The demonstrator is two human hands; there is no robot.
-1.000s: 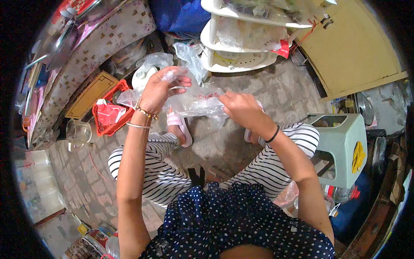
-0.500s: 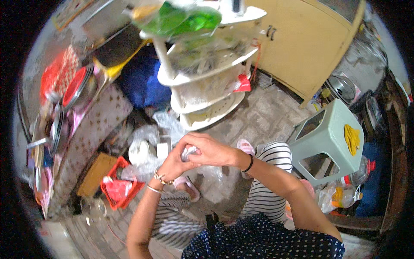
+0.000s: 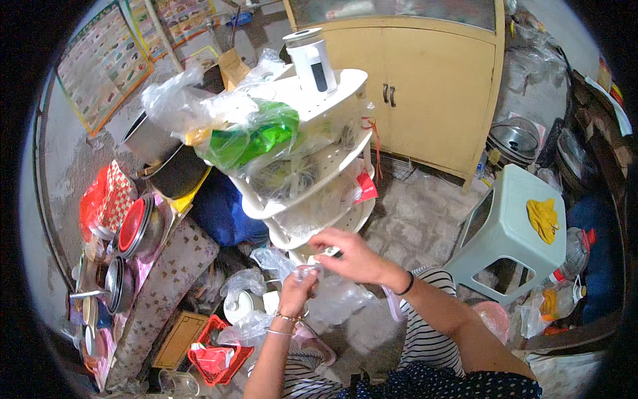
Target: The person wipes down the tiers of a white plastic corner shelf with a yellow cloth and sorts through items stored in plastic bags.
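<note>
My left hand [image 3: 299, 291], with bracelets at its wrist, is closed on a bit of crumpled clear plastic, seemingly a thin bag, at its fingertips. Just above and to the right is my right hand [image 3: 352, 256], a black band round its wrist. Its fingers curl toward the left fingertips; what they pinch, if anything, is too small to make out. Clear plastic film [image 3: 339, 297] shows below both hands, and whether it hangs from them or lies on the floor I cannot tell. Ahead stands a white tiered rack [image 3: 312, 199] with bagged things on its shelves.
Right of me is a pale green stool [image 3: 528, 199] with a yellow cloth [image 3: 543, 221] on it. Lower left sits a red basket [image 3: 214, 379], near a white lidded pot [image 3: 242, 306]. A cream cabinet [image 3: 432, 100] stands behind the rack. Pans [image 3: 133, 226] crowd the left table.
My hands, earlier joined around the clear plastic, have come partly apart, the right one now above the left. The view has tilted up, showing more of the rack, cabinet and wall.
</note>
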